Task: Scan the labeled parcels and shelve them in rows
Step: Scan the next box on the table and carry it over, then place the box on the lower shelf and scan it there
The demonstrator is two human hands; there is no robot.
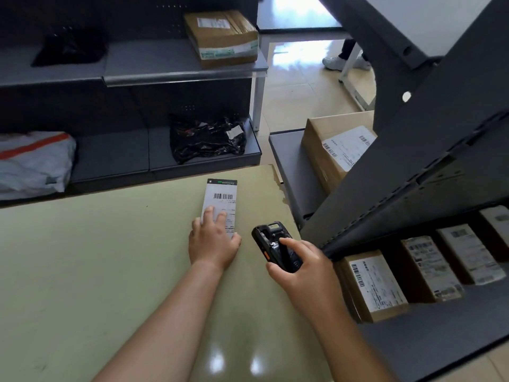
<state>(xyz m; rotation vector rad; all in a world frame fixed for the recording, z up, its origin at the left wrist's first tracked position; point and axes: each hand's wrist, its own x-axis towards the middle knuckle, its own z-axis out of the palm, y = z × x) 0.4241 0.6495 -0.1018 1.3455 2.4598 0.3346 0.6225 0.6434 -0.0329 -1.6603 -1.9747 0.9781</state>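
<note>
- Our left hand point(213, 241) lies flat on the near end of the label point(222, 198). Its fingers point(208, 213) are straight and slightly spread, pressing the paper onto the bench point(96, 257) and gripping nothing.
- The label sits toward the far right corner of the bench. Only its far half shows beyond our fingertips.
- Its long axis runs almost straight away from us. A dark strip marks the far end, with the barcode just below it, uncovered.
- Our right hand point(305, 271) is wrapped round the scanner point(272, 244) — curled tight on the body, one fingertip on its upper face.
- The scanner is just to the right of our left hand and clear of the label. Its head points away from us and leans a little left, level with the label's near end.
- On the rack to our right, three labeled boxes point(432, 268) stand in a row on the low shelf point(413, 340), and a larger carton point(330, 153) lies further back.
- Across from us, a taped box point(220, 37) sits on the upper shelf point(154, 62). A black bag point(206, 139) and a grey bag point(33, 161) with an orange stripe lie below.
</note>
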